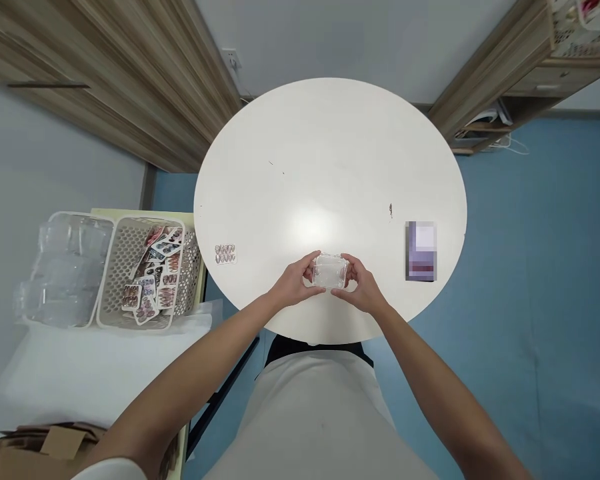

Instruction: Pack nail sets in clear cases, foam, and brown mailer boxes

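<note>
A small clear plastic box (330, 273) is held between my two hands, over the near edge of the round white table (325, 147). My left hand (300, 280) grips its left end, with thumb and fingers closed on it. On the right end, my right hand (359, 283) holds it the same way. The box looks shut, and I cannot make out anything inside. To the left on the table lies a card of press-on nails (226, 254), apart from my hands.
A blurred purple item (421, 251) lies on the table's right side. At the left stand a white basket (107, 280) of nail cards and another with clear plastic boxes (67, 267). Cardboard (63, 441) lies at the lower left.
</note>
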Available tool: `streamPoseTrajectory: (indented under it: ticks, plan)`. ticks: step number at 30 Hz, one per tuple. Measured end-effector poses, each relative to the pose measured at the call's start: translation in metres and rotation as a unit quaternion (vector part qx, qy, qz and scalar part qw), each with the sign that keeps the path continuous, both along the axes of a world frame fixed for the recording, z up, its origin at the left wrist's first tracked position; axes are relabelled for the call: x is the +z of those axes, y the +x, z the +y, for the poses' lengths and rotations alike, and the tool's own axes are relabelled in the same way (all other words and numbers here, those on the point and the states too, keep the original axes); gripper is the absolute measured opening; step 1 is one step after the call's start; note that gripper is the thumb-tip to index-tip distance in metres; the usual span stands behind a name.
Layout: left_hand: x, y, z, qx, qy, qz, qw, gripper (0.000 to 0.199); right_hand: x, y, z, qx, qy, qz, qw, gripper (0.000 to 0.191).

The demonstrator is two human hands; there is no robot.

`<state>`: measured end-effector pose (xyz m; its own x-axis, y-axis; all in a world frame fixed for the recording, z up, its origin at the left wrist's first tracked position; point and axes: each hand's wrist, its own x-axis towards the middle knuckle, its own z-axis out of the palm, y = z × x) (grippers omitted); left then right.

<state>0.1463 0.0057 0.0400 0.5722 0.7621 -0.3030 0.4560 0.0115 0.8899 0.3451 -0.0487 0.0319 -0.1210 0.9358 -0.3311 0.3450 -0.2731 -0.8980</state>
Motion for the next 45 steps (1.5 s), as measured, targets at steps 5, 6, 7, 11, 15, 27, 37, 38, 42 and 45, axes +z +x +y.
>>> streamPoseTrajectory:
  ticks: [5, 6, 7, 11, 15, 27, 37, 38, 42, 45]
  plan:
    - [-0.008, 0.000, -0.004, -0.007, -0.022, 0.020, 1.000, 0.078, -0.016, -0.001, -0.007, -0.020, -0.029, 0.082, 0.996, 0.078]
    - [-0.010, 0.000, -0.004, -0.008, -0.026, 0.022, 0.999, 0.079, -0.019, -0.001, -0.008, -0.023, -0.034, 0.091, 0.995, 0.078]
    - [-0.012, 0.000, -0.005, -0.008, -0.029, 0.023, 0.999, 0.079, -0.021, -0.001, -0.009, -0.023, -0.039, 0.098, 0.994, 0.078]
    - [-0.017, -0.001, -0.005, -0.009, -0.041, 0.021, 0.999, 0.077, -0.025, 0.000, -0.008, -0.020, -0.044, 0.111, 0.993, 0.076]
    - [-0.018, 0.000, -0.003, -0.008, -0.041, 0.025, 0.999, 0.079, -0.023, 0.003, -0.004, -0.009, -0.027, 0.082, 0.996, 0.078]
    - [-0.041, 0.001, -0.012, -0.061, 0.156, 0.180, 0.969, 0.075, -0.032, -0.003, 0.002, -0.072, -0.039, -0.031, 0.996, 0.049]
    - [-0.050, 0.006, -0.021, -0.092, 0.202, 0.247, 0.943, 0.077, -0.045, -0.021, 0.009, -0.113, -0.003, -0.235, 0.965, 0.040]
    - [-0.051, 0.006, -0.021, -0.094, 0.204, 0.249, 0.942, 0.077, -0.047, -0.022, 0.008, -0.113, 0.003, -0.248, 0.962, 0.042]
    - [-0.053, 0.007, -0.022, -0.097, 0.216, 0.265, 0.935, 0.080, -0.055, -0.022, 0.006, -0.099, 0.022, -0.279, 0.955, 0.045]
    - [-0.053, 0.009, -0.022, -0.098, 0.226, 0.281, 0.928, 0.081, -0.056, -0.021, 0.006, -0.080, 0.023, -0.303, 0.949, 0.048]
